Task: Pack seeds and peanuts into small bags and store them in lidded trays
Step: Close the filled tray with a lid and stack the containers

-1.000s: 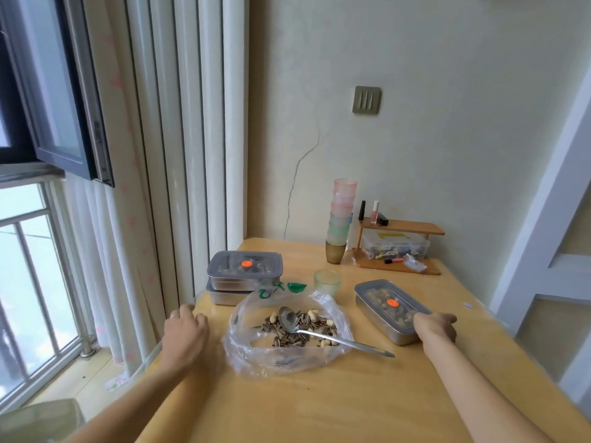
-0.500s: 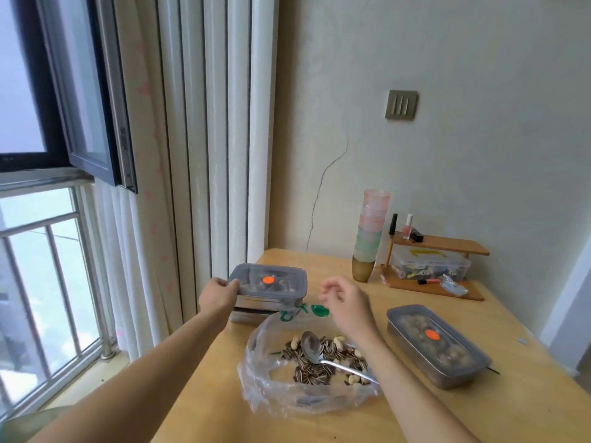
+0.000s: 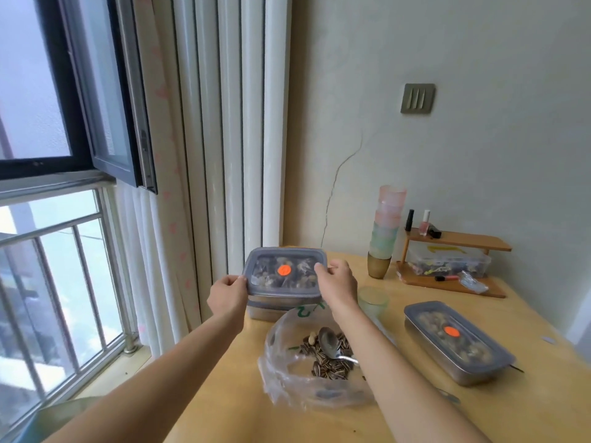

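A steel tray with a grey lid and an orange dot (image 3: 284, 270) sits tilted on top of a second steel tray (image 3: 265, 310) at the table's far left. My left hand (image 3: 227, 295) grips its left edge and my right hand (image 3: 337, 284) grips its right edge. In front lies a clear plastic bag (image 3: 307, 386) holding sunflower seeds, peanuts and a metal spoon (image 3: 331, 342). A third lidded tray (image 3: 459, 342) with an orange dot stands to the right.
A stack of pastel cups (image 3: 385, 233) and a small green cup (image 3: 372, 300) stand behind the bag. A wooden shelf (image 3: 454, 262) with small bottles and a clear box is against the wall. The window and curtain border the table's left edge.
Both hands left the table. The left hand took the stacked tray's left edge first, then the right hand reached its right edge; the lidded top tray now sits tilted and raised.
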